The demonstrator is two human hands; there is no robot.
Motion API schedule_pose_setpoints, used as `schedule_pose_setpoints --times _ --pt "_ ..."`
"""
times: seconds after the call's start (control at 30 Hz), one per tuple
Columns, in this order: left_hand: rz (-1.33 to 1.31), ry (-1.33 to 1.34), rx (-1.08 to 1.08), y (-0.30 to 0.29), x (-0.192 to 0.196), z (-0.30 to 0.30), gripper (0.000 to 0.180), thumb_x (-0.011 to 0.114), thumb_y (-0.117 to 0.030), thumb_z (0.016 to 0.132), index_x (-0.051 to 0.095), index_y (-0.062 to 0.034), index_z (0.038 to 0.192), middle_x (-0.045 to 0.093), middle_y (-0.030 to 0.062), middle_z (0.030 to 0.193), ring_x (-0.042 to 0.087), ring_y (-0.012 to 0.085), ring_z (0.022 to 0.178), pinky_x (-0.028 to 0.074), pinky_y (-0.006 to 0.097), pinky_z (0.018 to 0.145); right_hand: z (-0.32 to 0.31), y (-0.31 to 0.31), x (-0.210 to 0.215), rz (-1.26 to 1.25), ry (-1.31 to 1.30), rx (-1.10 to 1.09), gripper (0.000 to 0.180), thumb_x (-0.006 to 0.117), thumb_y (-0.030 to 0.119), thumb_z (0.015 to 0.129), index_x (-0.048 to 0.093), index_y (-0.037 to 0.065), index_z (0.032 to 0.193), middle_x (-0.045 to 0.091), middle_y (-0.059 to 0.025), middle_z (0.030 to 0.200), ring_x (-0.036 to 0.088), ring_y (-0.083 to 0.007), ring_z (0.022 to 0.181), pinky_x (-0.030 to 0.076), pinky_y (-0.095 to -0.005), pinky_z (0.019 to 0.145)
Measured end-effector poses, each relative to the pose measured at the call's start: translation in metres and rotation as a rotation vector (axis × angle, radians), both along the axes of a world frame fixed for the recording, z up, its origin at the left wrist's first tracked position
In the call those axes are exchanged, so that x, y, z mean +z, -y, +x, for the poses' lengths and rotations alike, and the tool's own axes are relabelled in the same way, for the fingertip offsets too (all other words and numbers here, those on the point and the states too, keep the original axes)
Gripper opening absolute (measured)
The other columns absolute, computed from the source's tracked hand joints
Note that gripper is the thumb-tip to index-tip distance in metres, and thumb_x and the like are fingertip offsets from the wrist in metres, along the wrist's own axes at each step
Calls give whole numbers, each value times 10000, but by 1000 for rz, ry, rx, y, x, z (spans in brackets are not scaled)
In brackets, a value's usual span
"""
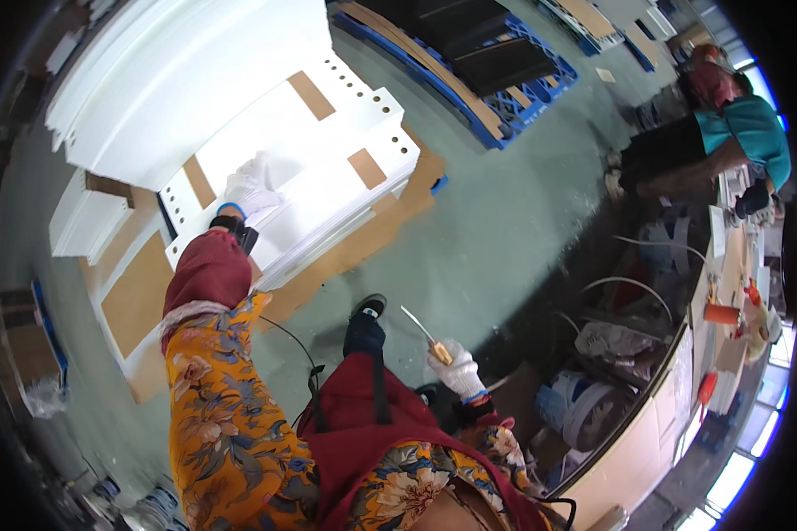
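Observation:
My left hand (252,188), in a white knitted glove, lies on a stack of white panels (303,159) with its fingers stretched out. It holds nothing that I can see. Round holes run along the edges of the top panel, and brown cardboard strips (367,168) lie on it. Low over the floor, my right hand (459,370), also gloved in white, is closed around the handle of a wooden-handled tool with a narrow metal blade (423,325). The blade tapers and points up and left, away from the panels' side. Whether it is a file or a knife is unclear.
Taller white panels (195,80) stand behind the stack, with cardboard (354,252) under it. A blue pallet (527,97) holds black sheets. At right, a workbench (651,425) has buckets (584,411) and hoses below; a person in a teal top (744,137) bends over its far end.

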State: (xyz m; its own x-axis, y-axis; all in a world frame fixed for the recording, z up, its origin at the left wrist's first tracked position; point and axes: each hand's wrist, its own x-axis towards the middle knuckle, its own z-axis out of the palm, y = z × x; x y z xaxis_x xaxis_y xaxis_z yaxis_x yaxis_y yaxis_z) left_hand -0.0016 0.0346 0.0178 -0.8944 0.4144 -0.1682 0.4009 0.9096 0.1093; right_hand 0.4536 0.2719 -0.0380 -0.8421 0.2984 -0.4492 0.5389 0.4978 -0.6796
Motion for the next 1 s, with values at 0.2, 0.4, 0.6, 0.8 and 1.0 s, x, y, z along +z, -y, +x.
schedule_pose_setpoints --times 0.2,0.4,0.6,0.8,1.0 --pt "85 16 -26 9 -3 -8 796 764 -329 660 410 -57 1319 551 201 1207 510 363 1161 421 433 993 -33 -2 -2 -229 -36 -213 410 677 152 812 581 92 1206 652 -64 950 645 -193 872 523 -311 804" --pt "87 -274 -195 13 14 39 820 838 -307 617 417 -42 1269 552 186 1155 536 377 1056 428 497 894 -46 7 45 -139 -123 -287 418 664 168 825 567 85 1223 652 -119 968 654 -266 889 521 -335 806" --pt "-115 -366 -354 28 24 110 565 622 -246 789 442 -56 1290 562 131 1077 550 301 983 422 443 867 -39 17 106 97 -24 -221 337 623 233 844 583 118 1159 656 -184 1016 627 -382 949 517 -448 790" --pt "-255 -301 -410 61 34 156 638 671 -242 742 425 -92 1311 561 134 1105 545 302 1034 412 439 914 11 9 86 -6 93 -199 348 620 312 839 593 136 1138 671 -171 940 640 -390 874 525 -450 753" --pt "-269 -211 -441 68 50 205 661 717 -266 699 437 -94 1273 562 135 1099 548 312 1042 379 474 942 52 5 84 30 196 -373 351 635 351 809 616 119 1071 667 -181 970 634 -366 926 513 -429 797"
